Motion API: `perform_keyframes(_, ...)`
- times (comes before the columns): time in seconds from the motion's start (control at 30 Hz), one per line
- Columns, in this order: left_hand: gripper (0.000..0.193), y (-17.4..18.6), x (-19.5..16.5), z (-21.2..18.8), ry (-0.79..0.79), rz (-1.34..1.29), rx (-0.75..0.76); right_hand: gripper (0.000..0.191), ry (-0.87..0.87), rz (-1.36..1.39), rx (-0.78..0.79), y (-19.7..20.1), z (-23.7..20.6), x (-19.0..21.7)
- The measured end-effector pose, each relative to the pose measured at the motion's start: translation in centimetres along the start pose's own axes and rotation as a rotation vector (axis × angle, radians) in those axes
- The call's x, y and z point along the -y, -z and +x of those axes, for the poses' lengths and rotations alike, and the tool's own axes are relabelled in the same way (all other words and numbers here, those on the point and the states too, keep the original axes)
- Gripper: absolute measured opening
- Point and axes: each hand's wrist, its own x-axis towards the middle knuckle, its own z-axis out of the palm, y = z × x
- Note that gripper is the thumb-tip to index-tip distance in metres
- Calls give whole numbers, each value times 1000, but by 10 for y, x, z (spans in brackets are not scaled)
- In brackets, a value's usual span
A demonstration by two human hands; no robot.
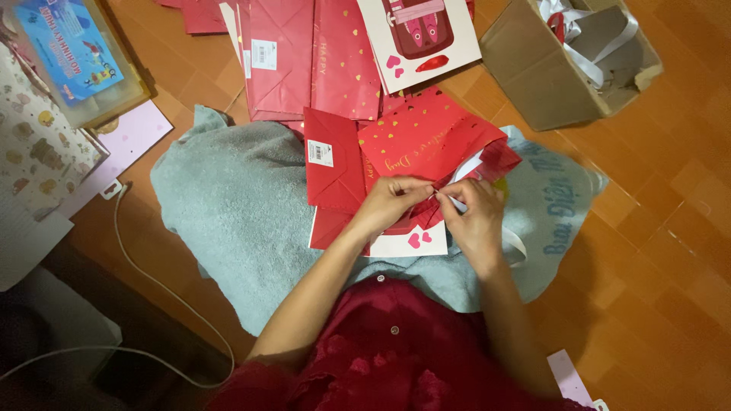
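Ribbon [460, 204] half-hidden between hands

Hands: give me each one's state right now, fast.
Left hand: pinched shut on the red gift bag.
Right hand: pinched shut on the white ribbon at the bag's edge.

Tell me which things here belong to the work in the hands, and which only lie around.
In use: left hand and right hand, both pinching the white ribbon on the red gift bag.

Lying about: grey towel, cardboard box, stack of red bags, white cable.
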Motion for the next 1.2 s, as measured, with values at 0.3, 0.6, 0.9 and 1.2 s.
perform_keyframes(0.3, 24, -3, -2, -3, -120, 33, -1, 17, -61, 104, -20, -1, -1, -2)
perform_keyframes(0.6, 15, -13, 0, -6, -391, 203, -141, 22, -24, 250, -43, -4, -1, -8)
perform_keyframes(0.9, 13, -17, 10, 0, -355, 247, -172, 26, -136, 296, 20, -2, 0, -6)
perform_keyframes(1.2, 8, -6, 29, 12, -312, -236, -170, 9, -47, 98, 10, 5, 8, -1)
